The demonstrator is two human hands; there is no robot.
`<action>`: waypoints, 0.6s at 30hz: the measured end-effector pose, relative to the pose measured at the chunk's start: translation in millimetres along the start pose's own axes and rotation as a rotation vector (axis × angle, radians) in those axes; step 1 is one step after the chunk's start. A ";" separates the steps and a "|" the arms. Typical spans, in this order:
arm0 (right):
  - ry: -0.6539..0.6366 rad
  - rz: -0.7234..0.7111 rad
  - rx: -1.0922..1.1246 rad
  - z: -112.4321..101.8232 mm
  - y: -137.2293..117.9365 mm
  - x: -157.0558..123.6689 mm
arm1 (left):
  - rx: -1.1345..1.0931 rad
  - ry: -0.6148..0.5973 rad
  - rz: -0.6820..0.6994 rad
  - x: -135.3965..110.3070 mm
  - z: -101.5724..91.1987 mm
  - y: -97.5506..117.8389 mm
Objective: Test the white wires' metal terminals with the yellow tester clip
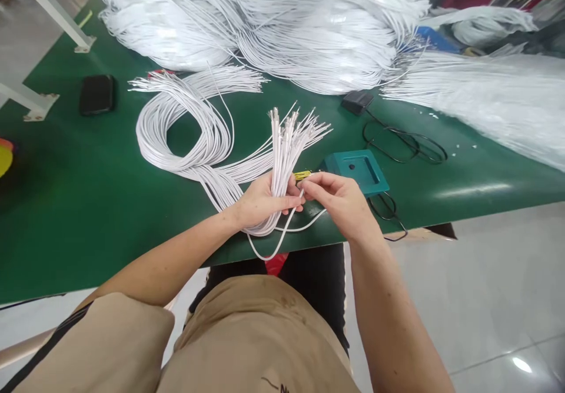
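Observation:
My left hand (269, 200) is wrapped round a bundle of white wires (282, 157), whose metal-tipped ends fan upward above the fist. Pinched between the thumb and finger of my right hand (338, 196) is a single white wire (286, 228), which loops down past the table edge. Both hands are close together, nearly touching. Just behind the right fingertips shows a small yellow piece (302, 175), partly hidden. From the left fist the wires run back into a large coil (185, 128) lying on the green table (110, 205).
Big heaps of white wires (318, 28) cover the back of the table, with another pile (494, 87) at the right. A teal device (364, 172) with a black cable sits right of my hands. Also there are a black adapter (356, 102) and a dark case (97, 94).

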State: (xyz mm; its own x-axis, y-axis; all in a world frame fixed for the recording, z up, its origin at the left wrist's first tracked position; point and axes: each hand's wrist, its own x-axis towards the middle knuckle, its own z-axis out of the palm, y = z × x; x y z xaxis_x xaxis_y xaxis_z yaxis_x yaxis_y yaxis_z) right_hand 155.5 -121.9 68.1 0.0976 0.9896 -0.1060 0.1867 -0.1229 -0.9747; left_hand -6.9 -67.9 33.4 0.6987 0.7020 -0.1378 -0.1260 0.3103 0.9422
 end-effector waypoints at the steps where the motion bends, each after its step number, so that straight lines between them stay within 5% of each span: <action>1: 0.012 -0.008 -0.005 0.5 0.4 0.7 | 0.003 0.006 0.017 0.2 -0.1 -0.4; 11: 0.037 -0.006 -0.050 3.1 0.8 4.0 | -0.001 -0.022 0.046 -0.3 -1.0 -0.9; 18: 0.164 0.029 -0.229 6.7 0.0 -2.1 | 0.071 -0.034 0.050 0.2 -3.7 -1.2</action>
State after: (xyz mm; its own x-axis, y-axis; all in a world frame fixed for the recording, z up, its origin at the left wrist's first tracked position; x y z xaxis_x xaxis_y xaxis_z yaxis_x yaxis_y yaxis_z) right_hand 148.8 -123.5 67.0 0.2589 0.9624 -0.0816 0.3955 -0.1827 -0.9001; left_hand -9.3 -65.8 31.1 0.7163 0.6932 -0.0805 -0.1124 0.2284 0.9671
